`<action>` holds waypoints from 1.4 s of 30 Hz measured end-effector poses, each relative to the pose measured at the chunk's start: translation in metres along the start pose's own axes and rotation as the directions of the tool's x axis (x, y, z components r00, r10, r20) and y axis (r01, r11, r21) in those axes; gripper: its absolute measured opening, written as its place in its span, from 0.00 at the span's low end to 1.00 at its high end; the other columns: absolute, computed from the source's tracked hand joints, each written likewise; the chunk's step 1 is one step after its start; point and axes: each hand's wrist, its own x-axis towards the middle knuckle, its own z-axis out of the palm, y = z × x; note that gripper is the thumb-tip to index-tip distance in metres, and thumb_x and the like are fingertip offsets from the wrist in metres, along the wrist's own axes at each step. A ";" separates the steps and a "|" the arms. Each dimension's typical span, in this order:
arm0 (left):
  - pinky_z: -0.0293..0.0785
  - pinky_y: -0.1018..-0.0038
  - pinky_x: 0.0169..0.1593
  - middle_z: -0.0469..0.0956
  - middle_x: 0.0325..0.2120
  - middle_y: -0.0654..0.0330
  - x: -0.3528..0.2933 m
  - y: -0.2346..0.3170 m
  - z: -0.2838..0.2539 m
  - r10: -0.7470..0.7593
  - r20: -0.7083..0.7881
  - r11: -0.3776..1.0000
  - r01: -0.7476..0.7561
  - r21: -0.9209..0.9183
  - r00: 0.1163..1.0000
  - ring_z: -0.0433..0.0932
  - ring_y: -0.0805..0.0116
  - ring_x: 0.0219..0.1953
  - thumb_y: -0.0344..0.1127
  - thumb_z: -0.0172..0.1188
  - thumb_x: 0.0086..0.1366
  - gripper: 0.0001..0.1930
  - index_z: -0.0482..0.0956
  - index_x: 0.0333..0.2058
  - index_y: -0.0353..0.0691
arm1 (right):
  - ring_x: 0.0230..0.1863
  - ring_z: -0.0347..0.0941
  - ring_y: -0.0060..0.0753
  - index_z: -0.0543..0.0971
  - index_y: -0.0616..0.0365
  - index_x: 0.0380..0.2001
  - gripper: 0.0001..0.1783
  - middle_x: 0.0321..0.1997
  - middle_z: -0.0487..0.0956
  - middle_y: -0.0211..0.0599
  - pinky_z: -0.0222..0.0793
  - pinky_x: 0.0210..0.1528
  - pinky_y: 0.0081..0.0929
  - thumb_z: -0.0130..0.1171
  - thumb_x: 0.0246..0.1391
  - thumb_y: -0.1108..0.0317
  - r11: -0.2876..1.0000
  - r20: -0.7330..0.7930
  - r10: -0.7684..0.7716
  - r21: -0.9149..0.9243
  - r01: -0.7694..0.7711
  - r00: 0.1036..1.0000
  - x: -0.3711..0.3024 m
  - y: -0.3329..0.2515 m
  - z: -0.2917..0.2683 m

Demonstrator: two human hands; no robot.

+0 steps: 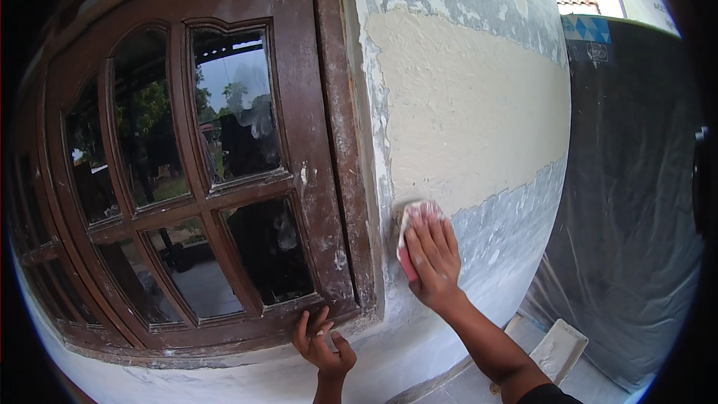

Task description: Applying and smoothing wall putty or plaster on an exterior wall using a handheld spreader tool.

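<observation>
My right hand is pressed to the wall, holding a flat reddish-pink pad smeared with white. Its exact kind is partly hidden by my fingers. The pad touches the lower left corner of a cream putty patch, which spreads over the grey, blotchy wall. My left hand is open, fingers apart and slightly bent, at the bottom rail of a brown wooden window. Nothing shows in it.
Right of the wall's edge hangs a dark plastic sheet. A pale, putty-smeared tray lies low at the right, near my right forearm. The window has several glass panes, and its wooden frame borders the wall.
</observation>
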 end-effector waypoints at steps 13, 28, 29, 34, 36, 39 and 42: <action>0.70 0.57 0.60 0.61 0.61 0.34 0.002 0.005 -0.005 0.038 0.058 0.996 -0.042 0.076 0.998 0.74 0.47 0.58 0.27 0.49 0.63 0.10 0.69 0.42 0.29 | 0.67 0.71 0.45 0.82 0.56 0.52 0.21 0.59 0.81 0.38 0.54 0.72 0.54 0.67 0.53 0.70 1.000 -0.072 -0.017 -0.009 0.017 0.997 -0.011 -0.003 0.005; 0.77 0.64 0.49 0.59 0.61 0.32 0.000 -0.001 -0.004 0.084 0.057 0.995 -0.087 0.045 0.995 0.80 0.45 0.52 0.28 0.48 0.66 0.11 0.66 0.44 0.28 | 0.68 0.70 0.42 0.82 0.54 0.52 0.22 0.60 0.80 0.37 0.54 0.72 0.51 0.69 0.53 0.69 0.998 -0.016 -0.006 -0.059 0.005 1.000 0.003 0.008 0.015; 0.77 0.64 0.49 0.59 0.61 0.32 0.000 -0.001 -0.004 0.087 0.054 0.995 -0.090 0.045 0.995 0.80 0.45 0.52 0.28 0.48 0.66 0.11 0.66 0.44 0.28 | 0.68 0.70 0.42 0.81 0.54 0.54 0.23 0.61 0.79 0.36 0.54 0.72 0.51 0.69 0.53 0.69 1.000 0.012 -0.003 -0.030 0.003 1.000 -0.008 0.007 0.017; 0.77 0.64 0.50 0.60 0.61 0.33 -0.001 -0.002 -0.003 0.093 0.056 0.995 -0.095 0.040 0.994 0.79 0.46 0.52 0.29 0.48 0.66 0.10 0.68 0.41 0.27 | 0.65 0.73 0.42 0.84 0.52 0.49 0.19 0.54 0.83 0.35 0.53 0.73 0.51 0.70 0.52 0.68 0.998 0.057 -0.050 0.049 0.048 0.997 -0.056 -0.006 0.003; 0.77 0.64 0.51 0.60 0.61 0.33 0.000 0.000 -0.003 0.098 0.057 0.993 -0.101 0.065 0.994 0.79 0.46 0.53 0.29 0.48 0.66 0.09 0.68 0.41 0.28 | 0.64 0.74 0.43 0.84 0.53 0.48 0.19 0.54 0.83 0.35 0.54 0.72 0.52 0.71 0.51 0.68 1.000 -0.049 0.011 0.012 -0.010 0.999 -0.037 -0.008 0.002; 0.77 0.65 0.52 0.60 0.61 0.33 0.001 0.001 -0.005 0.099 0.063 0.991 -0.105 0.084 0.993 0.78 0.47 0.54 0.29 0.48 0.65 0.09 0.69 0.40 0.28 | 0.66 0.72 0.43 0.83 0.54 0.49 0.19 0.57 0.82 0.37 0.55 0.71 0.52 0.70 0.52 0.69 1.000 -0.066 0.011 -0.026 -0.013 0.998 0.004 0.005 0.010; 0.76 0.64 0.53 0.61 0.61 0.33 -0.001 0.000 -0.002 0.088 0.047 0.994 -0.091 0.068 0.995 0.76 0.46 0.55 0.29 0.48 0.65 0.09 0.69 0.40 0.29 | 0.66 0.72 0.43 0.83 0.54 0.49 0.19 0.58 0.81 0.37 0.55 0.72 0.50 0.69 0.52 0.68 1.000 -0.010 0.022 -0.004 -0.022 1.000 -0.014 0.006 0.017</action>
